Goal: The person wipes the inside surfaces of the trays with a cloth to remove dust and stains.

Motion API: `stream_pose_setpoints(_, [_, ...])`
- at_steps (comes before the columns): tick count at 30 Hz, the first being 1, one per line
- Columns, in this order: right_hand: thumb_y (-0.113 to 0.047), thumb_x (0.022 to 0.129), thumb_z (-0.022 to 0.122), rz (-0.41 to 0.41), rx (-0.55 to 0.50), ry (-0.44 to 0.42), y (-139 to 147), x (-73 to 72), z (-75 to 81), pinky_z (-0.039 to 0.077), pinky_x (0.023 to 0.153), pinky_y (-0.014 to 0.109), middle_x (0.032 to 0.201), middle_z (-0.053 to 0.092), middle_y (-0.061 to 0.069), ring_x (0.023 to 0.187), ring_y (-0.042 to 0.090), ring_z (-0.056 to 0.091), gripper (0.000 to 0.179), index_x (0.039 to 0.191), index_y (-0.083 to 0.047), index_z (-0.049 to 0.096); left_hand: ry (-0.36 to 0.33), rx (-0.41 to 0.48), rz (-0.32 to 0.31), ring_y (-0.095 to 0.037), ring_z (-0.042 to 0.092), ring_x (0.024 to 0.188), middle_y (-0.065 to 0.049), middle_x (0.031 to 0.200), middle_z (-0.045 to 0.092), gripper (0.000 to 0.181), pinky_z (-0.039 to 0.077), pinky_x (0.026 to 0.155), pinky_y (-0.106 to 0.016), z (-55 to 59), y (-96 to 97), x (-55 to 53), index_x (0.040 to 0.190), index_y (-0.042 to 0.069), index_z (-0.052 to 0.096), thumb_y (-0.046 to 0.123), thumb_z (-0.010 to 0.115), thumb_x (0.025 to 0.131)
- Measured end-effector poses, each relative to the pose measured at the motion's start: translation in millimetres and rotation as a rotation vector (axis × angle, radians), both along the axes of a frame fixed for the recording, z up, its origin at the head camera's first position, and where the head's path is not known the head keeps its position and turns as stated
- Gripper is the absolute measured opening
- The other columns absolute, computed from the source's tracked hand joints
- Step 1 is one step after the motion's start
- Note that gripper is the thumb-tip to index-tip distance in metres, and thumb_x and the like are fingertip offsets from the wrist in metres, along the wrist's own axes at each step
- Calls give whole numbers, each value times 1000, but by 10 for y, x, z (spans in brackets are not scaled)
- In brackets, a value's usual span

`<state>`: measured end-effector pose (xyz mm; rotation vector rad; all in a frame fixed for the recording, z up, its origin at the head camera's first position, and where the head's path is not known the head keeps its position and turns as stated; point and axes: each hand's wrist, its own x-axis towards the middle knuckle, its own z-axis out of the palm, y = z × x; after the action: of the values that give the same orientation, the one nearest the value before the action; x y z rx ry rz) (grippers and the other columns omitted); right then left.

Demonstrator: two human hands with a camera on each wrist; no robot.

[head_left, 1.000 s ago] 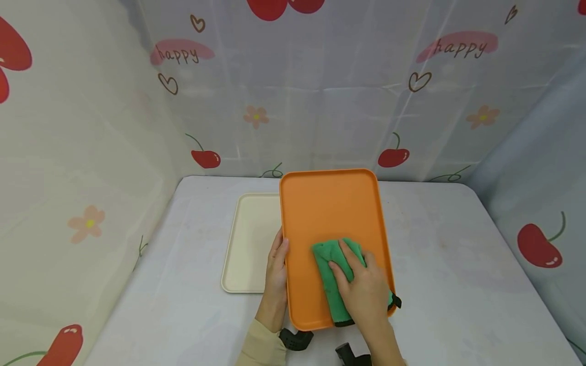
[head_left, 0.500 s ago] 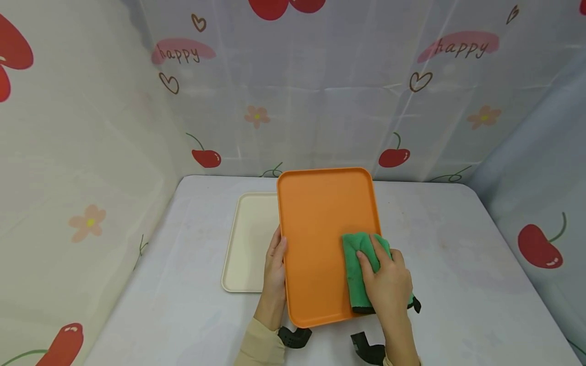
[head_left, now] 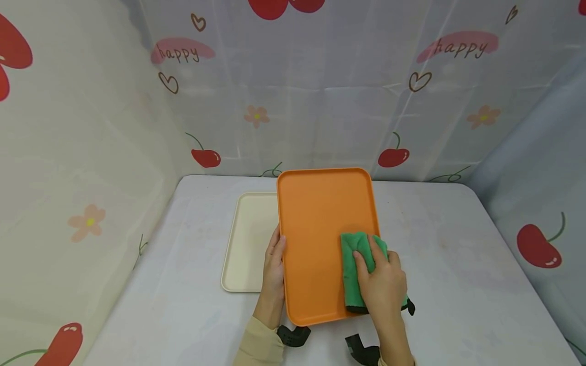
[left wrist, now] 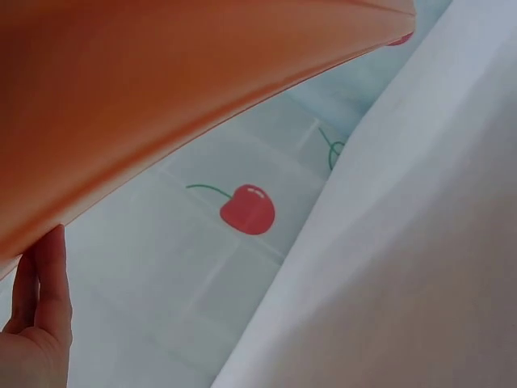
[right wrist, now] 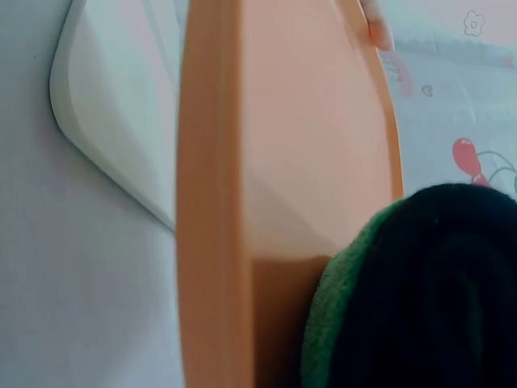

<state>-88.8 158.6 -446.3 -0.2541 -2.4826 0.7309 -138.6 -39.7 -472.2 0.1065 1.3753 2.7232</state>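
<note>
An orange rectangular tray (head_left: 320,218) with a raised rim is held up, tilted, over the table. My left hand (head_left: 273,269) grips its left edge, thumb on the rim; in the left wrist view, the fingers (left wrist: 50,283) reach the tray's underside (left wrist: 161,97). At the tray's lower right, my right hand (head_left: 383,284) holds a folded green cloth (head_left: 352,274) with dark edging against the surface and right rim. The right wrist view has the cloth (right wrist: 331,307) large and close, its dark edge toward the camera; the right hand itself is not visible there.
A cream tray (head_left: 247,244) lies flat on the white table (head_left: 458,264), partly covered by the orange one. Behind and at the sides hang pale curtains (head_left: 320,122) printed with cherries. A black wrist mount (head_left: 294,336) sits by each wrist.
My right hand has moved the cloth rightward from the tray's lower middle to its right edge, then slightly back left. The orange tray has shifted a little left with my left hand.
</note>
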Motion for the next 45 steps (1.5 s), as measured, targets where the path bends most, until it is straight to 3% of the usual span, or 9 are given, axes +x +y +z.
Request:
stream_pose_setpoints(6, [-27,85,76,20,16,19,-120,11,-14,47,48,52,98,61,32,56,43,55,50,130,-8,64,-2,-5,8,-10,51,124,4,146,45,53,46,102,-24,-1,-17,-19,156,21,24,32,39,106])
stream_pose_setpoints(13, [-29,83,78,79,72,51,-321,30,-13,47,54,50,99,63,31,73,44,62,50,127,-8,67,-4,1,15,-10,51,125,2,149,42,53,46,103,-24,-9,-25,-35,156,21,24,32,39,107])
stream_pose_setpoints(19, [-32,82,79,137,107,59,-473,65,8,46,52,44,96,63,27,68,38,59,51,128,-12,66,20,-7,11,-10,42,136,-1,157,33,54,39,110,-22,-6,-19,-67,156,20,24,33,39,106])
stream_pose_setpoints(30, [-31,77,83,229,189,143,-596,88,44,43,52,39,92,64,24,76,31,61,54,126,-11,68,69,46,-37,-14,35,141,-1,158,30,50,36,113,-24,42,8,-131,155,21,25,30,36,108])
stream_pose_setpoints(35, [-32,76,84,261,215,148,-655,93,55,40,49,33,88,64,21,68,26,59,55,124,-12,69,76,36,-33,-15,34,142,0,158,30,50,35,114,-24,79,41,-162,155,21,26,29,37,107])
stream_pose_setpoints(45, [-31,74,86,308,221,165,-747,99,61,36,52,27,85,64,18,66,22,58,55,122,-11,70,9,-14,-19,-15,45,133,1,152,39,51,41,109,-27,88,78,-194,153,28,31,39,43,104])
